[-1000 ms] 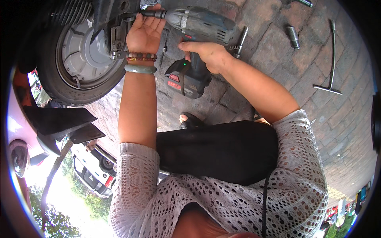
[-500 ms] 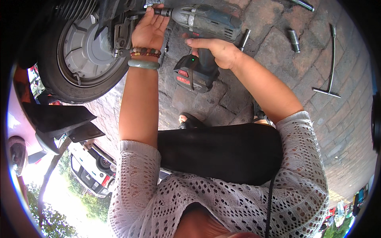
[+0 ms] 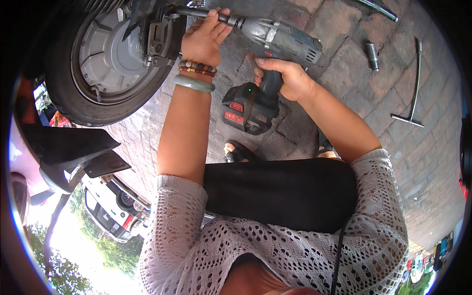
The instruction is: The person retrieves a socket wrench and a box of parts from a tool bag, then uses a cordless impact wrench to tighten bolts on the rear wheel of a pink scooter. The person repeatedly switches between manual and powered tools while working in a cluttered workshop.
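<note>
While paving (image 3: 413,182) spreads below, the wheel (image 3: 110,61) stands toward its upper-left corner, the driver (image 3: 285,42) to the right. The right hand (image 3: 295,81) clamps the driver's handle; the left hand (image 3: 202,46) has its fingers clasped round the shaft (image 3: 195,13), whose spin, if triggered, could snag them.

Daylight, bright overall. Strongest light at lower left: background (image 3: 81,246) there clips to white, washing out foliage (image 3: 120,253) edges. Pink panel (image 3: 22,147) shows pale glare. Tyre (image 3: 61,93) and upper-left corner sink into shade; paving (image 3: 413,167) softly lit. Black trouser leg (image 3: 280,194) loses detail. Left hand (image 3: 204,43), right hand (image 3: 289,79), impact driver (image 3: 285,40) fairly sharp; distant items (image 3: 437,255) at lower right soft. Fisheye: paving courses bow, black vignette rings view, bluish fringe along left rim.
</note>
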`<state>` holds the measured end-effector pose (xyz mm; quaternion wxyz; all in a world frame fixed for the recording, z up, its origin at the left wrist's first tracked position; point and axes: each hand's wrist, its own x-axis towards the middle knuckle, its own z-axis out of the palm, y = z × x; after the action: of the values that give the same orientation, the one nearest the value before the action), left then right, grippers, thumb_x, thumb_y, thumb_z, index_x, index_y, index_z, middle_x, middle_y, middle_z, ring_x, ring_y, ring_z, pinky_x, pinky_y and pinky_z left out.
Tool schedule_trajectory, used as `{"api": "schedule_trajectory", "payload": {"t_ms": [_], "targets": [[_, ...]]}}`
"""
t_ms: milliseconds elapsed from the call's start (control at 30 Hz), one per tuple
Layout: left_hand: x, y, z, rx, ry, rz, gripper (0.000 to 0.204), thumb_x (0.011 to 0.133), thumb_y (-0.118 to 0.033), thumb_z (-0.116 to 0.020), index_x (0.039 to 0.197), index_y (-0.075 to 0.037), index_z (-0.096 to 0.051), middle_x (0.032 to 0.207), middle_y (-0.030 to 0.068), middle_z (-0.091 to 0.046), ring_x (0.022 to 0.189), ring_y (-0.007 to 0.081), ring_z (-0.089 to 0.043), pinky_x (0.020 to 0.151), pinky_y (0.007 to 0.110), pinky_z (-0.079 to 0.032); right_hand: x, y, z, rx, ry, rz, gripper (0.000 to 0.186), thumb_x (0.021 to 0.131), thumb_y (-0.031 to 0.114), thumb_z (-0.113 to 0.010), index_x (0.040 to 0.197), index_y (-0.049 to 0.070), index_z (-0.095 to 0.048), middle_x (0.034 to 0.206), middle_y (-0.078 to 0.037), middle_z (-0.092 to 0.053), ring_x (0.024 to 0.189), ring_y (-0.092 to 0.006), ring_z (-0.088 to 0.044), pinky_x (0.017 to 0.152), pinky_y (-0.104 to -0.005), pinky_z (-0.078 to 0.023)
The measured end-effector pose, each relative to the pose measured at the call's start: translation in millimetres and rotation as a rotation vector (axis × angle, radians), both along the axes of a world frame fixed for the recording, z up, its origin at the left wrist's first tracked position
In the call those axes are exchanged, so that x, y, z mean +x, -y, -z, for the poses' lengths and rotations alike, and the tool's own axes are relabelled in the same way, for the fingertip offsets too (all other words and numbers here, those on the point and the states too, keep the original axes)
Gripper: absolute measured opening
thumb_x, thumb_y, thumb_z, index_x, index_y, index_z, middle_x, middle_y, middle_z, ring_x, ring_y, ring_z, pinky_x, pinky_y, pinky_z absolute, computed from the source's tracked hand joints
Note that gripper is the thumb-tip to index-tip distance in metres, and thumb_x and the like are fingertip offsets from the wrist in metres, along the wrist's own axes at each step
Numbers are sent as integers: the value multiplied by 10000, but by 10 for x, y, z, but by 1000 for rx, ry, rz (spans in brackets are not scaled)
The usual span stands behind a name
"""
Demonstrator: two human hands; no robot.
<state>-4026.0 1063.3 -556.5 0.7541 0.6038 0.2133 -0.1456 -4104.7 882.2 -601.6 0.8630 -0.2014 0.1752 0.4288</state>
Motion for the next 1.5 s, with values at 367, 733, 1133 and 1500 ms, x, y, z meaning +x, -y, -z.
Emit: {"api": "schedule_trajectory", "payload": {"t_ms": [367, 733, 1133, 1500], "targets": [[215, -117, -60, -217, -78, -32, 177, 896, -269, -555, 936, -102, -599, 779, -42, -570, 738, 90, -542, 677, 230, -440, 240, -81, -170, -216, 165, 19, 288, 790, 178, -644, 1024, 16, -603, 726, -5, -555, 666, -124, -528, 642, -250, -421], [254, -365, -14, -239, 1, 31, 198, 914, -202, -519, 1038, -53, -563, 993, 33, -622, 886, 133, -588, 822, 295, -491, 193, -140, -342, -260, 218, 54, 282, 748, 194, -701, 981, 52, -627, 832, 9, -577, 703, -108, -507, 634, -243, -415], [340, -326, -30, -298, 23, 17, 303, 933, -195, -430, 1113, 33, -516, 1093, 125, -582, 1071, 228, -531, 916, 349, -426, 158, -188, -289, -237, 130, 44, 230, 759, 178, -683, 948, 60, -625, 799, 4, -575, 709, -110, -510, 648, -244, -410], [191, -299, 2, -233, 61, 20, 255, 929, -228, -466, 1056, -19, -538, 1054, 93, -585, 1061, 208, -527, 920, 331, -410, 114, -13, -300, -248, 255, -44, 294, 782, 157, -622, 1050, 37, -604, 757, -14, -561, 711, -115, -518, 678, -240, -392]]}}
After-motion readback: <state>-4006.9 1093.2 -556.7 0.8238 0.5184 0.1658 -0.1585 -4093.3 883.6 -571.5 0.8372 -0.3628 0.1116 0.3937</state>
